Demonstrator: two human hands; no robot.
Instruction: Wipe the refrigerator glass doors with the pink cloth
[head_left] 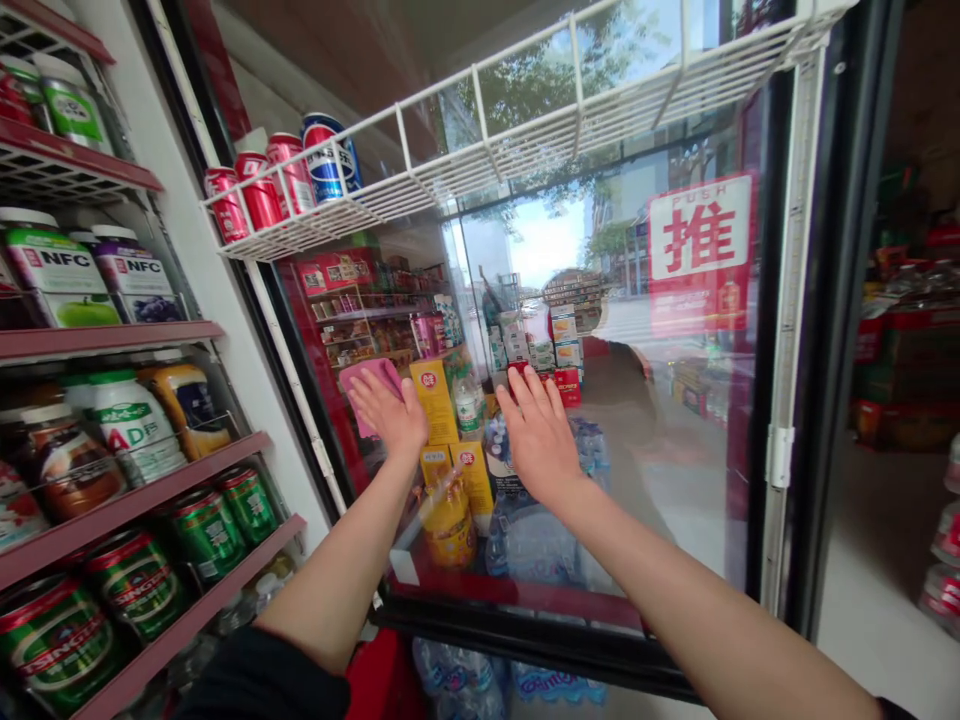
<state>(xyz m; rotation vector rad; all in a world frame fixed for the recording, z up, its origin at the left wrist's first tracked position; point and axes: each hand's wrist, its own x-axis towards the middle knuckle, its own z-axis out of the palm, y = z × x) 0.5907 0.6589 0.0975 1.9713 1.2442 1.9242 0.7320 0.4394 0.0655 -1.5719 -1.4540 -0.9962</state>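
My left hand [394,415] lies over a pink cloth [365,380], holding it against the glass door [675,420] of a display fridge. Its fingers are stretched out across the cloth. To the right, my right hand [544,445] is spread against the same pane, with nothing visible under it. A white wire rack [525,150] on the inside of the door runs above both hands. At the rack's left end stand several red cans [259,185] and a blue can [326,155].
Fridge shelves on the left hold NFC juice bottles [64,265], a white AD bottle [135,425] and green beer cans [139,580]. A red and white push sticker [701,240] is on the glass. Packs of water bottles [555,680] stand below the door.
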